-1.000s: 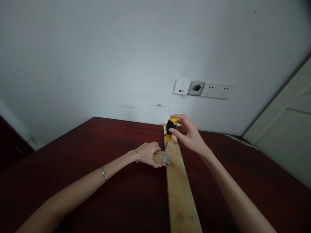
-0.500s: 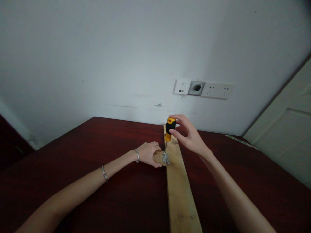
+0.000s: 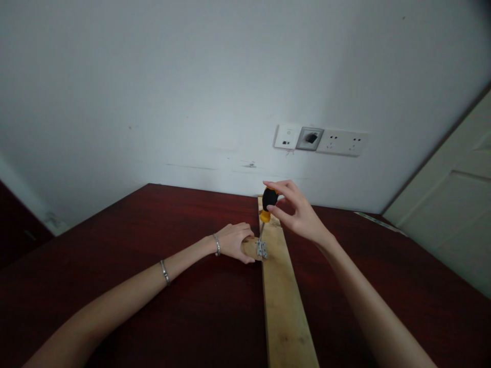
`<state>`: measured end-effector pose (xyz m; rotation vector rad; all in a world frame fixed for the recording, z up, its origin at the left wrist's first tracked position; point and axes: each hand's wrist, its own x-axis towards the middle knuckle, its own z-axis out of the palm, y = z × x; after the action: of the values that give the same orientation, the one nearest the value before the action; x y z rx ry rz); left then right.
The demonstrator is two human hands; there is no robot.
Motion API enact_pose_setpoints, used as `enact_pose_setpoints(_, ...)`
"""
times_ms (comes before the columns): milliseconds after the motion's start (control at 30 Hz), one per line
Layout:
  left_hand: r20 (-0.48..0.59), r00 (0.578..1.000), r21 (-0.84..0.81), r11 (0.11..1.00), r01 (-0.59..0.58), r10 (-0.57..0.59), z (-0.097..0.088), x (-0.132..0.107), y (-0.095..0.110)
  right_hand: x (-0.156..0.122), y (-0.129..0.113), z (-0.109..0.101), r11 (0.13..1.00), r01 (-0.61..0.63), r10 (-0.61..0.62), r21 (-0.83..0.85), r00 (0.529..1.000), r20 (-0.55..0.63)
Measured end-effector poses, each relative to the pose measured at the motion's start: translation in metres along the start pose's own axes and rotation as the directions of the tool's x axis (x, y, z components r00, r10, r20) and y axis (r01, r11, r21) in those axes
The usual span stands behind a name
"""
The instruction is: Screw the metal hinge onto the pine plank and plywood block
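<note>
Between the thumb and fingers of my right hand [image 3: 295,212] is the handle of a yellow and black screwdriver [image 3: 269,200]. Its shaft slants down to a small metal hinge [image 3: 262,249]. That hinge lies across the joint of a short wooden block [image 3: 251,249] and a long wooden plank [image 3: 286,291]. My left hand [image 3: 235,243] is closed around the short block and holds it against the plank's left side. The screw under the screwdriver's tip is too small to make out.
The plank lies lengthwise on a dark red table [image 3: 184,317], its far end close to the white wall [image 3: 192,92]. Wall sockets [image 3: 322,140] sit above the table's back edge. A pale panelled door [image 3: 456,204] stands at the right.
The screwdriver handle has turned a little, so more black grip faces me. My right fingers have shifted slightly around its top. My left hand and the wood stay put.
</note>
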<state>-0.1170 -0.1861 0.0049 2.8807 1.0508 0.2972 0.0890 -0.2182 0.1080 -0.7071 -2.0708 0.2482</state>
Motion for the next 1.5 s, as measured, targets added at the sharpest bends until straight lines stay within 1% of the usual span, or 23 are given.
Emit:
enact_pose_setpoints(67,-0.002,1.000,0.000,1.000,-0.002,0.002,0.000,0.000,0.000,0.000,0.000,-0.002,1.000,0.009,-0.009,0.012,1.000,0.023)
enact_pose_setpoints(133,-0.007,1.000,-0.001,1.000,-0.003,0.003,0.000,0.000,0.000,0.001,0.001,-0.002,1.000,0.005,-0.005,0.008,1.000,0.012)
enact_pose_setpoints(233,-0.007,1.000,-0.002,1.000,-0.005,0.005,-0.001,0.000,0.000,0.001,0.005,0.001,1.000,-0.020,0.020,-0.001,0.998,-0.052)
enact_pose_setpoints(333,-0.009,1.000,-0.001,1.000,-0.006,0.006,-0.001,0.000,0.000,0.001,0.007,0.007,0.997,-0.047,0.052,0.056,0.993,-0.101)
enact_pose_setpoints(433,-0.007,1.000,0.001,1.000,-0.002,0.002,-0.001,0.000,0.000,-0.001,0.006,0.008,0.991,-0.069,0.078,0.115,0.995,-0.069)
enact_pose_setpoints(500,-0.005,1.000,0.005,1.000,-0.002,0.002,-0.001,0.000,0.000,-0.002,0.006,0.006,0.988,-0.067,0.071,0.142,0.997,-0.023)
enact_pose_setpoints(567,-0.006,1.000,0.008,1.000,-0.008,0.008,0.000,0.000,0.000,-0.003,0.006,0.005,0.984,-0.063,0.064,0.166,0.998,-0.003)
enact_pose_setpoints(767,0.001,1.000,0.014,1.000,-0.006,0.006,0.000,0.000,0.000,-0.002,0.011,0.012,0.979,-0.096,0.106,0.182,0.993,-0.048)
enact_pose_setpoints(1033,-0.010,1.000,0.013,1.000,-0.018,0.019,0.001,0.000,-0.002,-0.003,0.008,0.010,0.972,-0.079,0.084,0.222,0.996,-0.013)
enact_pose_setpoints(1167,-0.009,1.000,0.017,1.000,-0.019,0.019,0.001,0.000,-0.002,-0.002,0.010,0.011,0.970,-0.082,0.095,0.231,0.994,-0.047)
enact_pose_setpoints(1300,-0.017,1.000,0.008,1.000,-0.026,0.026,0.001,0.000,-0.002,-0.001,0.011,0.014,0.977,-0.089,0.107,0.196,0.991,-0.082)
enact_pose_setpoints(1500,-0.007,1.000,0.004,1.000,-0.019,0.019,0.000,-0.001,-0.001,0.000,0.010,0.013,0.974,-0.101,0.123,0.204,0.988,-0.097)
